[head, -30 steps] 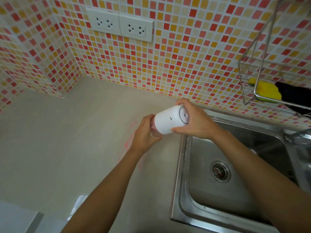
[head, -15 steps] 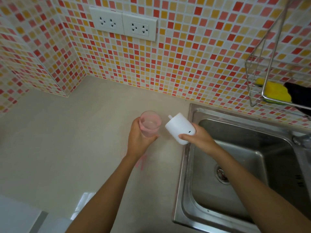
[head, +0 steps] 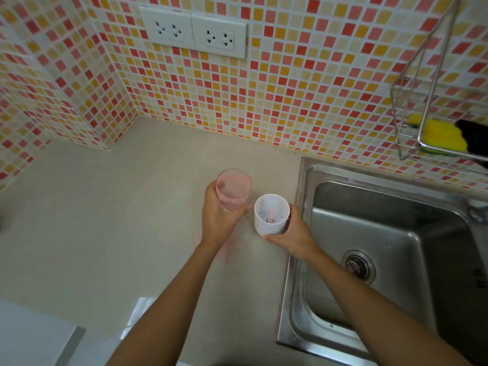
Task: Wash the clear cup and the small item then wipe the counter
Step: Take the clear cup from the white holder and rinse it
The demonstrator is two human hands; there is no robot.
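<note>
While both hands are up over the counter (head: 105, 220), just left of the sink (head: 306, 260), we hold one thing in each. L hand (head: 216, 223) grips the cup (head: 233, 190): fingers (head: 244, 208) curled round its lower half, palm against the near side. Cup is upright, mouth up, clear w/ a pink film on the wall. We can't tell whether its base rests on the counter or is lifted off it.

R hand (head: 293, 233) holds the white item (head: 271, 215), a small white cylinder w/ its open end turned up toward us. Thumb lies along the near lower edge, the other fingers wrap the sink side, so the grip is closed round it. Inside we see a pink streak & a few dark specks.

Cup & item sit just beside each other, cup slightly farther back & to the left, w/ a narrow gap between them.

Pink smears (head: 227, 250) mark the counter beside the L wrist. R forearm crosses the sink's left rim; the steel basin shows its drain (head: 357, 266). On the tiled wall (head: 290, 101) above the sink hangs a wire rack (head: 412, 107) w/ a yellow sponge (head: 441, 134) & sth black (head: 475, 136) touching it. Two white outlets (head: 192, 31) sit higher up the wall, behind the cup.
</note>
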